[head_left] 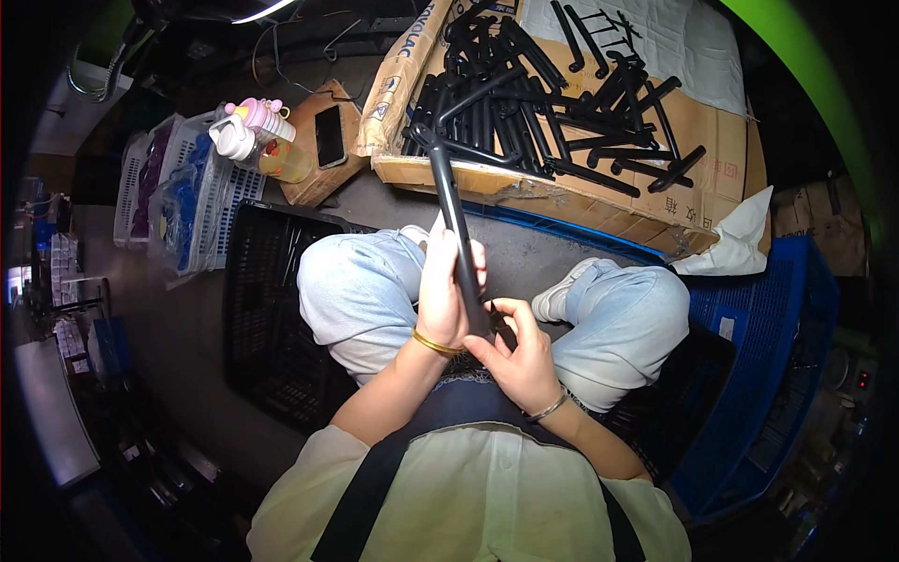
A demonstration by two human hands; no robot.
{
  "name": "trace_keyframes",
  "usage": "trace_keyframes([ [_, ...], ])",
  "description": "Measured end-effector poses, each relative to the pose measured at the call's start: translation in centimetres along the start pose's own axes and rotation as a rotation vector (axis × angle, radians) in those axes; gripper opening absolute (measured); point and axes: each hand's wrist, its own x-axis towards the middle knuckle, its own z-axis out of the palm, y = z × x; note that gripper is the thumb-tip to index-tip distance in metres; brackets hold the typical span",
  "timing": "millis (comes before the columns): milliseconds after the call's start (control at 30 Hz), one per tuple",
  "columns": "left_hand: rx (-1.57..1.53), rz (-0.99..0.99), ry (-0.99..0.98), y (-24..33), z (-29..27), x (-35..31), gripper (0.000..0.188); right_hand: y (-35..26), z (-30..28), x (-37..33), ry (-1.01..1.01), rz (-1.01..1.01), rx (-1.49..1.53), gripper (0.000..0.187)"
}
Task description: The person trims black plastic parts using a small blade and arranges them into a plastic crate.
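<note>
Upright before my lap stands a long black plastic tube (451, 201) with a short bent end at its top. My left hand (444, 295) is wrapped round its lower half, with a gold bangle at the wrist. At the tube's lower end my right hand (521, 361) is closed, thumb and fingers pinching a small dark piece (504, 330). That piece is mostly hidden by the fingers, so its kind cannot be made out. Beyond my knees, many similar black tubes (506, 112) lie heaped on an opened cardboard box (552, 192).
A phone (330, 137) lies on a small wooden stool (323, 187), beside a drink bottle (286, 161). White baskets (201, 201) with plastic bags stand at the left. A black crate (267, 309) sits left of my leg, blue crates (749, 356) at the right.
</note>
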Motion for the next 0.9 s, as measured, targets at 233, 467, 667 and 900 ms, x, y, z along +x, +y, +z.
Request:
trace_keyframes([
  [233, -0.110, -0.101, -0.142, 0.0, 0.4, -0.4, 0.046, 0.1, -1.7, 0.8, -0.217, 0.358, 0.453, 0.017],
  [467, 0.072, -0.078, -0.099, 0.0, -0.2, -0.5, 0.044, -1.2, -2.0, 1.2, -0.217, -0.021, -0.158, 0.023],
  [667, 0.171, -0.092, -0.139, 0.0, -0.5, -0.8, 0.036, -1.6, -2.2, 1.5, -0.257, 0.006, -0.247, 0.018],
  [900, 0.231, -0.085, -0.159, 0.2, -0.2, -0.8, 0.062, -1.6, -2.4, 1.5, -0.301, 0.054, -0.254, 0.019],
])
